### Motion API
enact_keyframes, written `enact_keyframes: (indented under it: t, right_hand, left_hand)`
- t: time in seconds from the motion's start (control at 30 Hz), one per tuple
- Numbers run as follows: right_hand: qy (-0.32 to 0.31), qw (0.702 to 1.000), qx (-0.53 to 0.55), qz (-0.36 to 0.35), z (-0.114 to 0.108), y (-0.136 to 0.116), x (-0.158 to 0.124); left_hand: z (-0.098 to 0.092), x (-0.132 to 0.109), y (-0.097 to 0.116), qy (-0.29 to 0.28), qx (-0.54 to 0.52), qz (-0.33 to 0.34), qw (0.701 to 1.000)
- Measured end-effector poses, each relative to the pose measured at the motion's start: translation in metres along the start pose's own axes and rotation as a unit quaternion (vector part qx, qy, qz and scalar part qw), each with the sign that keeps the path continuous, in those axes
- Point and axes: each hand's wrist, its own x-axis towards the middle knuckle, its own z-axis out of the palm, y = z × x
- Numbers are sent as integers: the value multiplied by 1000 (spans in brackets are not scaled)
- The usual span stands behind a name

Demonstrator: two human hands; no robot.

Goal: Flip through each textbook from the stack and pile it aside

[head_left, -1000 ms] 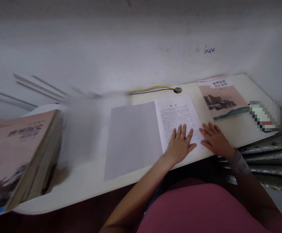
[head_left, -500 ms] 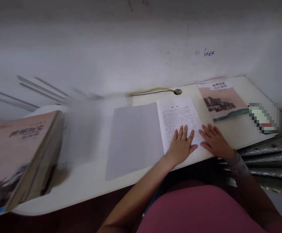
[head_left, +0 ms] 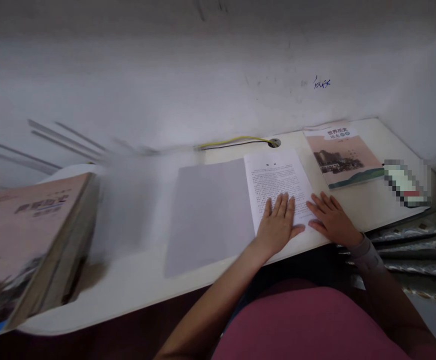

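Note:
An opened booklet [head_left: 274, 175] lies on the white desk, with a printed page on its right side and a plain grey-white sheet or inside cover on its left. Flat on the lower part of the printed page rests my left hand [head_left: 278, 222], fingers stretched out and pointing away from me. My right hand [head_left: 332, 220] lies at the page's right edge with its fingers spread, a band around the wrist. Neither hand grips anything. Beyond my right hand, a pink-covered history book [head_left: 341, 155] lies shut on the desk.
A thick stack of pink-covered books [head_left: 26, 220] stands at the left. A yellow cable [head_left: 236, 140] runs along the wall into a round desk hole [head_left: 274, 143]. A pixelated phone-like object [head_left: 405, 182] lies at the right end. Shiny quilted folds [head_left: 409, 250] are below the desk's right edge.
The fingers of my left hand have drawn closer together, and the hand has shifted slightly left on the page. My right hand stays at the page's edge.

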Motion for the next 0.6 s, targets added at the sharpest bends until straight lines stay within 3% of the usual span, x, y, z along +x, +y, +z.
enact_keyframes:
  t: [0.2, 0.6]
  right_hand:
    - [-4, 1000, -10, 7, -3, -2, 1]
    - [-7, 1000, -4, 1, 0, 1, 0]
  left_hand:
    - [-4, -1, -2, -33, 4, -9, 999]
    - [-6, 0, 3, -31, -1, -6, 1000]
